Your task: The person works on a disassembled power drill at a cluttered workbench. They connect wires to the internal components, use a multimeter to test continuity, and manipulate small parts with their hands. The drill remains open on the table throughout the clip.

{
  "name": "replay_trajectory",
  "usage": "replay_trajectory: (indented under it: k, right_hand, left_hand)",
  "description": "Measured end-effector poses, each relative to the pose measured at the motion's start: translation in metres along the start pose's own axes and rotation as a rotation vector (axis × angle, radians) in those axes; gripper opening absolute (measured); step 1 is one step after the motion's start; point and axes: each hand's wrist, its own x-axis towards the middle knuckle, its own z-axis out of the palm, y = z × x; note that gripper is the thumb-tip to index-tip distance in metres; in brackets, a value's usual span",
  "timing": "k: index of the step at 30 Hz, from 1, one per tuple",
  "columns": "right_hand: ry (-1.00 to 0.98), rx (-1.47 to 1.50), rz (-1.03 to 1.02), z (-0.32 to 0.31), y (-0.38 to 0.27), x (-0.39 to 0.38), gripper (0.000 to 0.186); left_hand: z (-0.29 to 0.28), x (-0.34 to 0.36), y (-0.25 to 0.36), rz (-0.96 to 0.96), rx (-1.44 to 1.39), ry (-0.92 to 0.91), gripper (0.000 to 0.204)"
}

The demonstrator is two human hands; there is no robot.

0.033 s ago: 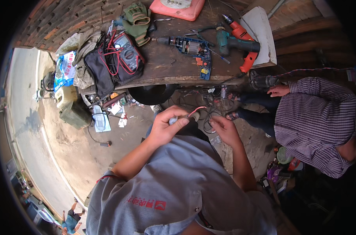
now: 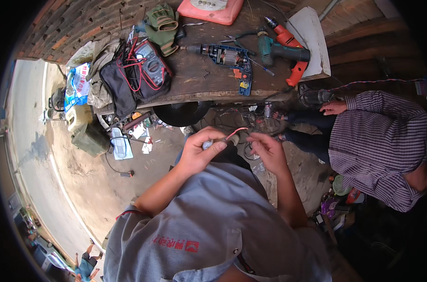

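Observation:
My left hand is closed in front of my chest around a dark cable, with red wire sticking out past the fingertips and curving right. A small pale grey object also shows within this hand's grip; its kind is unclear. Close to the wire's free end is my right hand, with index finger and thumb apart and nothing visible between them. Beyond my hands, an opened blue power drill lies on the dark wooden workbench, its motor showing.
On the bench lie a multimeter with red leads, a teal cordless drill, an orange drill, pliers and work gloves. A person in a checked shirt is at my right. Cables and scraps litter the floor.
My right hand has risen slightly toward the wire's end, and its thumb and index finger have spread apart. My left hand keeps its place with the wire.

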Motion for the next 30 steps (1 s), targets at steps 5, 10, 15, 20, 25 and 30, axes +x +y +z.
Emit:
replay_trajectory:
  k: [5, 10, 15, 20, 25, 30]
  right_hand:
    - [-0.096, 0.217, -0.443, 0.053, -0.107, 0.015, 0.030]
    - [-0.217, 0.457, -0.423, 0.064, -0.096, 0.015, 0.017]
    - [-0.213, 0.830, -0.307, 0.075, -0.081, 0.016, 0.019]
    - [-0.160, 0.740, -0.416, 0.090, -0.070, 0.014, 0.017]
    - [0.045, 0.458, -0.578, 0.092, -0.084, 0.021, 0.014]
    - [0.154, 0.405, -0.517, 0.086, -0.089, 0.023, 0.014]
  left_hand:
    - [0.006, 0.001, 0.004, -0.076, 0.033, -0.014, 0.013]
    - [0.003, -0.004, 0.007, -0.112, -0.031, -0.048, 0.015]
    - [0.002, -0.001, 0.004, -0.013, -0.154, -0.099, 0.021]
    - [0.006, 0.000, -0.003, -0.157, -0.467, 0.010, 0.023]
    - [0.001, 0.010, -0.001, -0.158, -0.315, 0.107, 0.019]
    - [0.007, 0.015, 0.003, -0.101, -0.330, 0.185, 0.010]
